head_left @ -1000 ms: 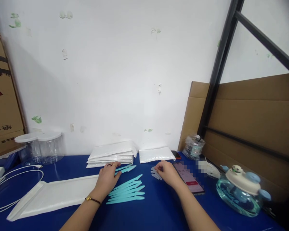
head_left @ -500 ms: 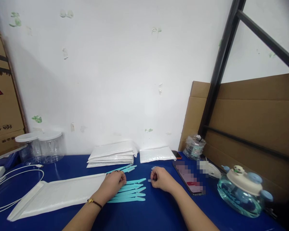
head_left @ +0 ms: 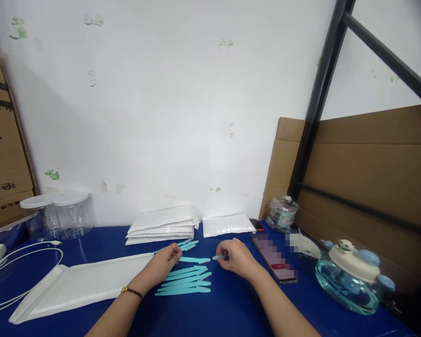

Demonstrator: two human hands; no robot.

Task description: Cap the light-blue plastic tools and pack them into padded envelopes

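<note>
1. The left hand (head_left: 164,263) is closed on one blue-green stick (head_left: 196,260); thumb and fingers are together at its left end, and the other end points toward the right hand (head_left: 239,257).
2. The right hand pinches a small clear piece (head_left: 216,257) between thumb and fingers; this piece is near the held stick's tip, but apart from it.
3. A row of sticks (head_left: 187,283) lies on the blue table (head_left: 182,318), below the held one; some other sticks (head_left: 191,245) lie beyond the left hand, near a pile of white envelopes (head_left: 161,225).
4. One long envelope (head_left: 91,283) lies at the left; a phone (head_left: 272,257) lies beside the right hand.
</note>
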